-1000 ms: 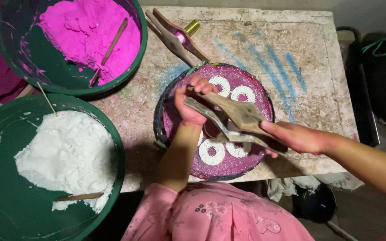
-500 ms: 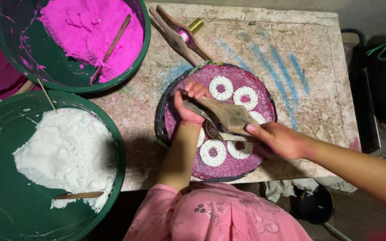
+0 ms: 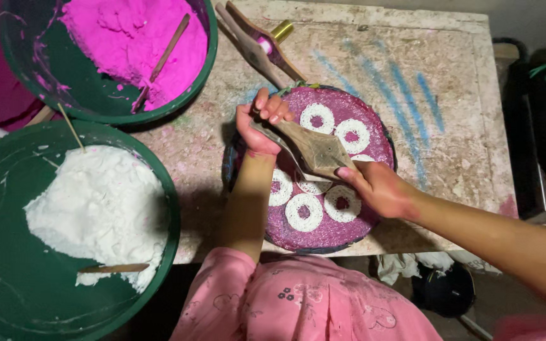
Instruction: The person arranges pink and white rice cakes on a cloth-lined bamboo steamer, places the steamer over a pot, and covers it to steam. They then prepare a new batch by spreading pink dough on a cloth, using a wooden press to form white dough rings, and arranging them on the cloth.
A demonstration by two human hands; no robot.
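Both my hands hold a brown wooden press tool over a round purple tray. My left hand grips the tool's upper left end near the tray's rim. Closed on the tool's lower right end is my right hand. On the tray lie several white dough rings with pink centres; the tool hides part of the ones under it.
A green basin of pink dough with a stick stands at the top left. A green basin of white dough fills the lower left. A second wooden press lies behind the tray. The stone table ends at the right.
My right hand has slid a little to the left along the tool. My left hand stays on the tool's other end above the tray.
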